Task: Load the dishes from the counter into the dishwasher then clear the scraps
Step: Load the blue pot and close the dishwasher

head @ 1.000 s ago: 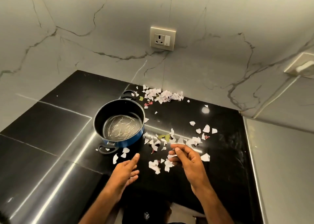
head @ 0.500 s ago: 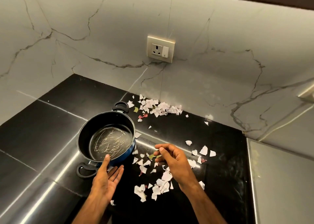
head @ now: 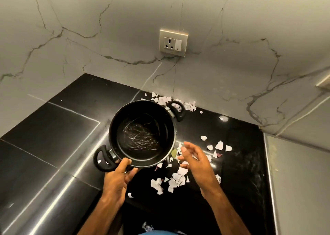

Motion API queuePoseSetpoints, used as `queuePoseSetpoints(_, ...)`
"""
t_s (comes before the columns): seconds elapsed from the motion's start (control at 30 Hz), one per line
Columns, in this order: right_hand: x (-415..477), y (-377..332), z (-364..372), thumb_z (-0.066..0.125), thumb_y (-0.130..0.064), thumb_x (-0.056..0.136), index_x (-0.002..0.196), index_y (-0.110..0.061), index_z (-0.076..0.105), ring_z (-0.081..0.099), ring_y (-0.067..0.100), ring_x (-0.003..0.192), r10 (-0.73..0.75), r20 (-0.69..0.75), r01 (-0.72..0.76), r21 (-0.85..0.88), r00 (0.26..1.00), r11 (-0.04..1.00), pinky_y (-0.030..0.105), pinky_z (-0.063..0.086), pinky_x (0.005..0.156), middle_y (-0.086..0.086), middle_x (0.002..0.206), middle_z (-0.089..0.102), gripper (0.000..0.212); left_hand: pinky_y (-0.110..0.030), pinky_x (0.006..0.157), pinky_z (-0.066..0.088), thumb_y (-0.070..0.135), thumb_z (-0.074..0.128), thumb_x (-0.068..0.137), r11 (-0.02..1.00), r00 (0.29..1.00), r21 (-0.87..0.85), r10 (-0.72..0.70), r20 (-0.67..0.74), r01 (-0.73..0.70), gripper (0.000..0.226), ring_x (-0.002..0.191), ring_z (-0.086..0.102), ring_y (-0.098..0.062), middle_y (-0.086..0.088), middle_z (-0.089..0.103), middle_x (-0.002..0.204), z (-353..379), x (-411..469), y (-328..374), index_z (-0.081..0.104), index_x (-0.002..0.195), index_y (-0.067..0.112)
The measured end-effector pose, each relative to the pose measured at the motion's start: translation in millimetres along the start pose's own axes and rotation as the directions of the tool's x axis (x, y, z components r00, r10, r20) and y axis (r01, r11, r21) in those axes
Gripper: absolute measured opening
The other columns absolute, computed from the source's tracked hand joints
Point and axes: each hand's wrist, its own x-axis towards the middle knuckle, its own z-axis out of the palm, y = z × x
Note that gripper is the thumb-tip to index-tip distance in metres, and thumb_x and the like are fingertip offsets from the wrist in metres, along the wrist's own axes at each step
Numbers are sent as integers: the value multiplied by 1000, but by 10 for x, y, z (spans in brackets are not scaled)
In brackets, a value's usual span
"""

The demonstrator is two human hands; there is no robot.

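Note:
A black pot (head: 142,134) with a scratched bottom and two black loop handles is lifted off the counter, its mouth toward me. My left hand (head: 118,179) grips its near rim beside the near handle (head: 103,160), thumb over the edge. Just right of the pot hovers my right hand (head: 193,159), fingers spread and holding nothing. White paper scraps (head: 175,178) with a few green and red bits lie on the black counter (head: 53,133) under and around my right hand. Another heap of scraps (head: 187,105) sits against the wall behind the far handle.
A marble wall with a socket and switch plate (head: 173,42) rises behind the counter. A grey steel surface (head: 300,181) adjoins the counter on the right. One scrap (head: 147,226) lies low down near the counter's front edge.
My left hand took hold of the pot's near rim and lifted it up and rightward off the counter. My right hand let go of the scraps it pinched and opened.

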Motion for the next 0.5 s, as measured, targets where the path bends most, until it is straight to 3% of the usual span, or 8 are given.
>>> queuePoseSetpoints(0.07, -66, 22, 8, 71, -57, 90, 140, -37, 56, 73, 11, 109, 32, -13, -32, -5, 999, 999, 40, 60, 96, -12, 132, 66, 56, -23, 59, 61, 1, 64, 93, 997, 997, 67, 33, 64, -37, 8, 66, 71, -7, 3, 73, 72, 29, -105, 25, 70, 89, 6)
queuePoseSetpoints(0.13, -148, 33, 33, 73, -59, 88, 142, -39, 55, 72, 9, 113, 64, 9, -64, 20, 998, 998, 41, 61, 96, -12, 134, 65, 60, -24, 58, 60, 1, 64, 93, 992, 992, 119, 30, 125, -45, 9, 68, 71, -9, 0, 73, 75, 42, -194, 48, 70, 89, 7)
queuePoseSetpoints(0.27, -405, 90, 112, 75, -43, 94, 137, -37, 58, 70, 10, 116, 69, -73, -64, 68, 995, 996, 41, 62, 93, -10, 134, 68, 47, -26, 59, 60, -1, 65, 92, 976, 972, 206, 15, 236, -65, 13, 82, 70, -15, -1, 74, 83, -27, -349, 139, 70, 94, 11)
queuePoseSetpoints(0.37, -651, 182, 170, 72, -30, 98, 142, -32, 53, 71, 13, 117, 101, -137, -89, 92, 985, 992, 43, 63, 91, -5, 136, 67, 48, -24, 59, 59, -1, 65, 91, 963, 947, 260, -21, 321, -66, 14, 79, 70, -13, 1, 74, 78, -147, -448, 213, 70, 90, 12)
queuePoseSetpoints(0.5, -1124, 240, 305, 69, -18, 100, 137, -35, 51, 72, 13, 111, 144, -210, -116, 136, 967, 984, 35, 64, 82, -4, 126, 70, 45, -29, 63, 61, -2, 63, 92, 947, 899, 318, -104, 425, -41, 11, 82, 73, -19, -6, 73, 87, -393, -541, 208, 70, 96, 7)
